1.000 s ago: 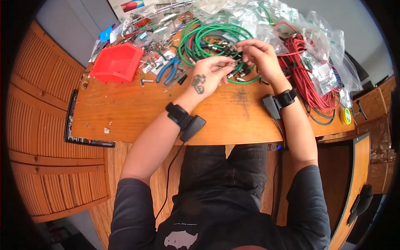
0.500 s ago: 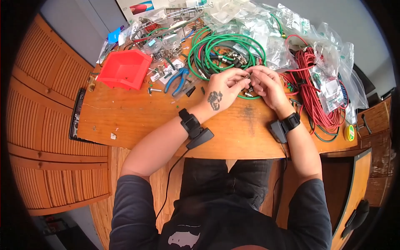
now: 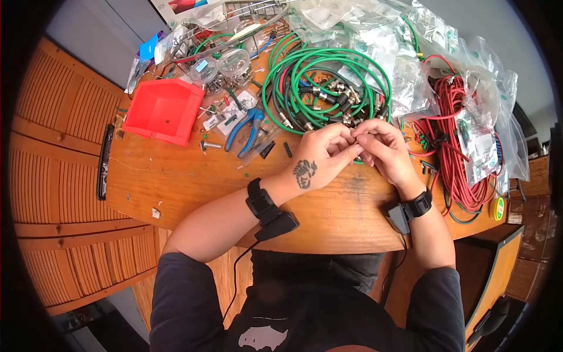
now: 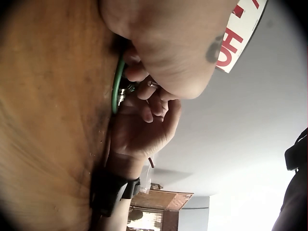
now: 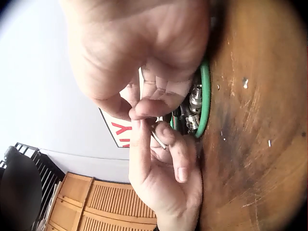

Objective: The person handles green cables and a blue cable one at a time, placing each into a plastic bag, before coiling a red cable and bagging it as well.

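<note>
My left hand (image 3: 322, 155) and right hand (image 3: 388, 154) meet at the fingertips over the table, just in front of a coil of green cable (image 5: 206, 91). Between them is a small, thin, silvery metal pin (image 5: 159, 139). The left thumb and fingers pinch it, and the right thumb and forefinger close on its other end. Fingers hide much of the pin, and its exact kind cannot be made out. Behind the hands lie several metal cable connectors (image 3: 350, 95) with black sleeves, inside the coil.
To the left are a red plastic bin (image 3: 158, 111), blue-handled pliers (image 3: 253, 126), a bolt (image 3: 211, 145) and clear round tubs (image 3: 234, 63). Clear plastic bags (image 3: 375, 44) heap at the back. Right stand a red cable bundle (image 3: 454, 141) and a small yellow-green tin (image 3: 497, 208).
The hands were apart over the connectors, then came together at the fingertips. They have since drawn back from the connectors toward the body, and the head view has shifted.
</note>
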